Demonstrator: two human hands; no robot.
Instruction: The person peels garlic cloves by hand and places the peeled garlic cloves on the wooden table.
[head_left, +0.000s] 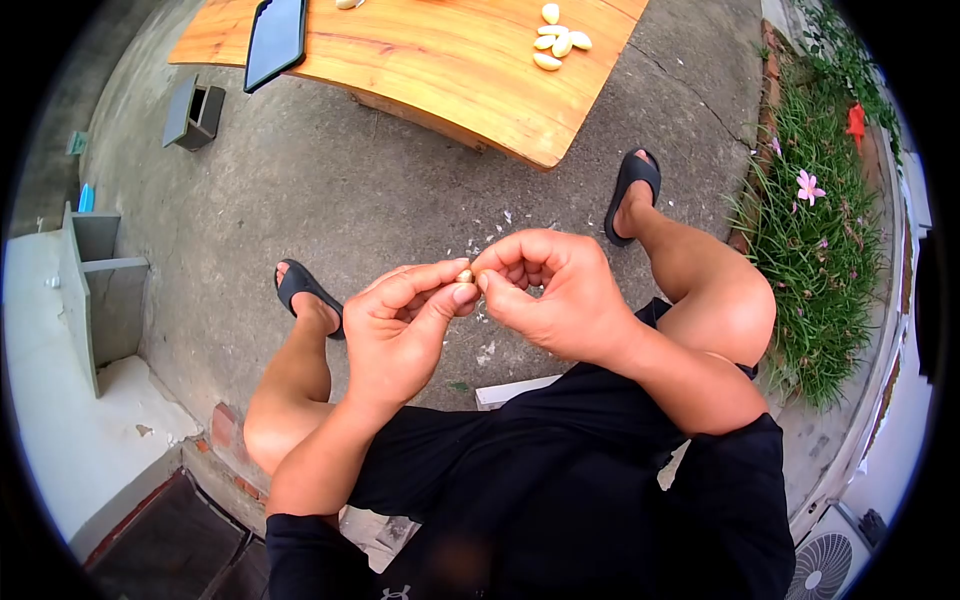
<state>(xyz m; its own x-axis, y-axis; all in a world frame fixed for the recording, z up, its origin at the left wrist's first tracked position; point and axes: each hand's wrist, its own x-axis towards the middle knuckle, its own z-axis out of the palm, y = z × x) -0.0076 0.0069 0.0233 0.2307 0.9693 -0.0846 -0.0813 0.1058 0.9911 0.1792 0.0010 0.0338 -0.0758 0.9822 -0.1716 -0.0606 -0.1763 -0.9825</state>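
Note:
Between the thumb and forefinger of my left hand is a small garlic clove, mostly covered by the fingertips. My right hand pinches at the clove's right side, thumb and forefinger pressed together; whether it grips the clove itself or its skin is too small to make out. Both hands are held above the ground, between my knees. Several pale peeled garlic cloves lie on the wooden table, near its right end.
A dark tablet-like object overhangs the table's front edge at left. White skin flakes are scattered on the concrete ground. A grey box stands left of the table. Grass with pink flowers borders the right side.

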